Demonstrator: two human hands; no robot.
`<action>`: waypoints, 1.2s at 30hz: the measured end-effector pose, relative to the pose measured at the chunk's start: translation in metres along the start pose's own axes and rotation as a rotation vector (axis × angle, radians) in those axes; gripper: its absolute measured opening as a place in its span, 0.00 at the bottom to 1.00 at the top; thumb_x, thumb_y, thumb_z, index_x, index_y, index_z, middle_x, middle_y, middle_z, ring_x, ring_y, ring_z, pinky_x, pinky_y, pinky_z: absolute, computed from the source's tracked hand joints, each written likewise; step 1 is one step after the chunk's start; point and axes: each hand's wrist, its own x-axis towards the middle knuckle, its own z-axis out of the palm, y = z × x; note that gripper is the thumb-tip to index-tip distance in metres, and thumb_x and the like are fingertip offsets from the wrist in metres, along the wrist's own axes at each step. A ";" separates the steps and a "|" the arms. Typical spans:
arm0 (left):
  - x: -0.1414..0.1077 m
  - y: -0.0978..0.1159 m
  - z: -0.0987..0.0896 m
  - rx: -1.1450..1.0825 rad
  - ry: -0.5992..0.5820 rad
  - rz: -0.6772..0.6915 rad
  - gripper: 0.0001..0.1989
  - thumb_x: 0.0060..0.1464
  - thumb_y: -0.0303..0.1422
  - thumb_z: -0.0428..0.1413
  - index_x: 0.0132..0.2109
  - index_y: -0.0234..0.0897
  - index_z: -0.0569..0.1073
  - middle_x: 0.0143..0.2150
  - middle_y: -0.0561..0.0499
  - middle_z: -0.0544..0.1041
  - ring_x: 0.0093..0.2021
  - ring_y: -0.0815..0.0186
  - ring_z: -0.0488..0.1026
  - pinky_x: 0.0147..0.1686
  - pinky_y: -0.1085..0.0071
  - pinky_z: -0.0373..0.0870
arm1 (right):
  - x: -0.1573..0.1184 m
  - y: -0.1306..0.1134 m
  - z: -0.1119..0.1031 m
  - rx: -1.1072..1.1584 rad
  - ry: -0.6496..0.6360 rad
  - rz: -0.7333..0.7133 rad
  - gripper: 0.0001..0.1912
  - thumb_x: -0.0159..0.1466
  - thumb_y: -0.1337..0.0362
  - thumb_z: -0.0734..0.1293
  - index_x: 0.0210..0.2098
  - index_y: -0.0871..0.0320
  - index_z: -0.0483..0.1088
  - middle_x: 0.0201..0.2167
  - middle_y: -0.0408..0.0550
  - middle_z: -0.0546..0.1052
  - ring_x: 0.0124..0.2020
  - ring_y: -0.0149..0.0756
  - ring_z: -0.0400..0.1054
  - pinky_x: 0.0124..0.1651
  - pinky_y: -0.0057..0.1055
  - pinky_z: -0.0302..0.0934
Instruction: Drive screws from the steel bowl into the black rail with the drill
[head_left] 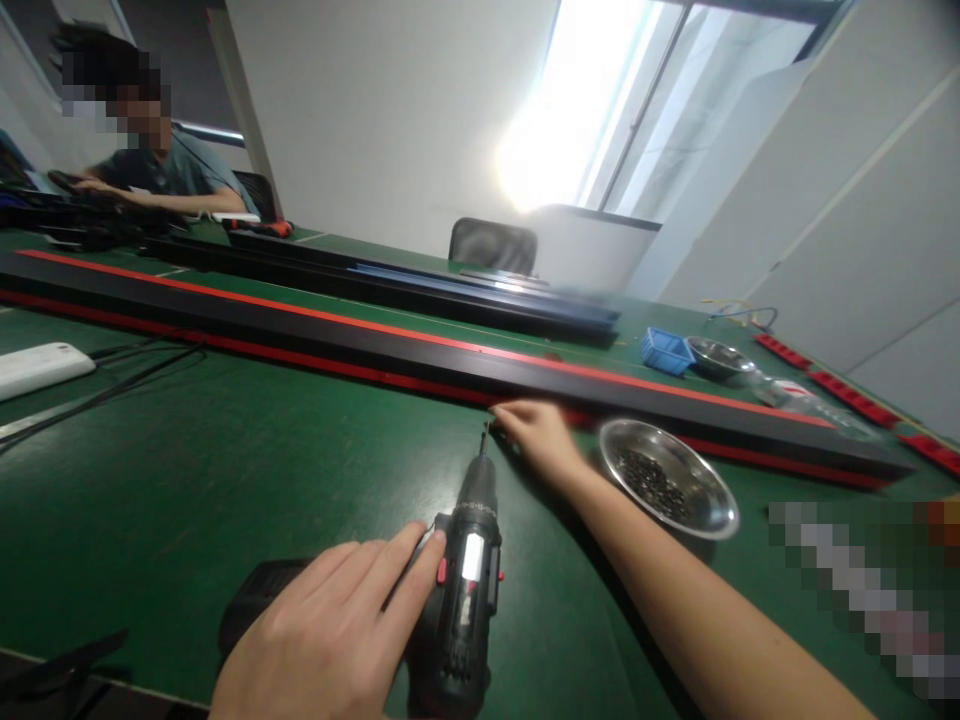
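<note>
Head view: your left hand (330, 625) is closed around the black power drill (469, 600) at the bottom center, its fingers reaching along the side of the body. The drill lies roughly sideways, its base showing beyond your hand to the left, and its bit (486, 437) points away from you. Your right hand (536, 432) reaches in from the right, with its fingers drawn together just beside the tip of the bit; you cannot tell from this view whether they pinch anything small.

Just beside your right forearm sits a metal bowl (722, 497) with small dark pieces (651, 482) in it. Directly beyond your right hand, a long black bar (360, 345) edged with red strips runs across the green table (225, 480). On the left you have a white device (45, 370) near some black cables (142, 375).

Past the bar, more dark bars (420, 292) lie lengthwise, blurred at their right end. To their right are a blue basket (667, 352), a second metal bowl (716, 357) and clear plastic (814, 405), with a row of red pieces (855, 395) along the table's right side. At the far left a person (195, 170) sits at the table, and a chair (491, 247) stands beyond its far edge.
</note>
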 end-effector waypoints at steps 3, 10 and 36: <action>0.000 0.000 0.000 -0.011 0.004 -0.002 0.45 0.54 0.66 0.52 0.58 0.28 0.76 0.57 0.39 0.79 0.47 0.53 0.79 0.46 0.57 0.71 | 0.000 0.001 0.000 -0.013 -0.021 -0.017 0.14 0.66 0.60 0.70 0.45 0.62 0.82 0.40 0.55 0.84 0.32 0.36 0.75 0.36 0.32 0.69; -0.001 -0.001 0.002 -0.008 0.023 0.014 0.42 0.56 0.63 0.52 0.58 0.28 0.75 0.57 0.39 0.79 0.49 0.52 0.78 0.47 0.57 0.70 | 0.000 0.002 -0.001 -0.052 -0.061 -0.078 0.13 0.64 0.62 0.71 0.45 0.61 0.82 0.42 0.56 0.84 0.38 0.41 0.78 0.42 0.36 0.71; 0.001 0.000 -0.001 -0.031 -0.008 -0.029 0.44 0.53 0.66 0.53 0.59 0.32 0.75 0.56 0.40 0.80 0.47 0.52 0.79 0.46 0.57 0.72 | -0.003 0.005 0.000 0.066 -0.038 -0.106 0.20 0.59 0.71 0.65 0.49 0.62 0.80 0.38 0.52 0.83 0.31 0.34 0.75 0.35 0.30 0.70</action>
